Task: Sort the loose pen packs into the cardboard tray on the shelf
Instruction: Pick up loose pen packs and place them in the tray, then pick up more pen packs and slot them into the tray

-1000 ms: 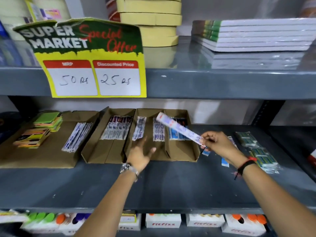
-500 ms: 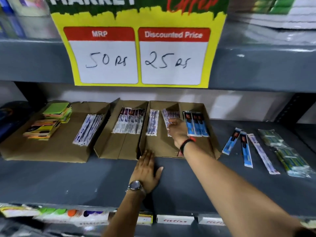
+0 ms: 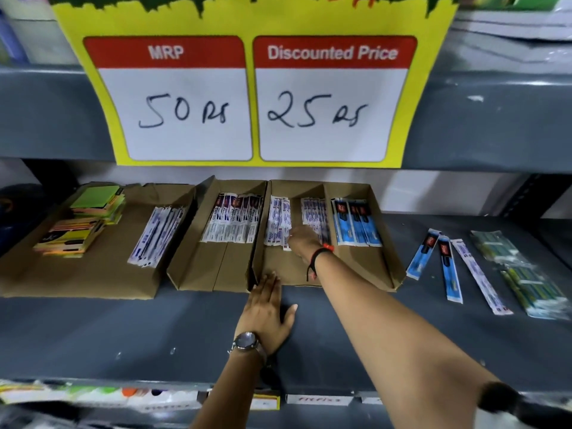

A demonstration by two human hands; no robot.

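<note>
The cardboard tray (image 3: 391,258) stands on the grey shelf and holds white pen packs (image 3: 314,213) beside blue pen packs (image 3: 356,222). My right hand (image 3: 303,243) reaches into its left part, fingers closed on the near end of a white pen pack (image 3: 278,224) at that stack. My left hand (image 3: 266,311) lies flat and open on the shelf, fingertips touching the tray's front edge. Two loose blue packs (image 3: 424,253) and one loose white pack (image 3: 479,274) lie on the shelf to the right of the tray.
A second cardboard tray (image 3: 198,267) with packs stands to the left, then flat cardboard (image 3: 93,277) with sticky notes (image 3: 83,221) and more white packs (image 3: 158,233). Green packs (image 3: 520,270) lie at the far right. A yellow price sign (image 3: 257,88) hangs from the upper shelf.
My right hand carried the white pack from the right into the tray, then shifted left to the leftmost stack. My left hand dropped flat onto the shelf. The view moved closer.
</note>
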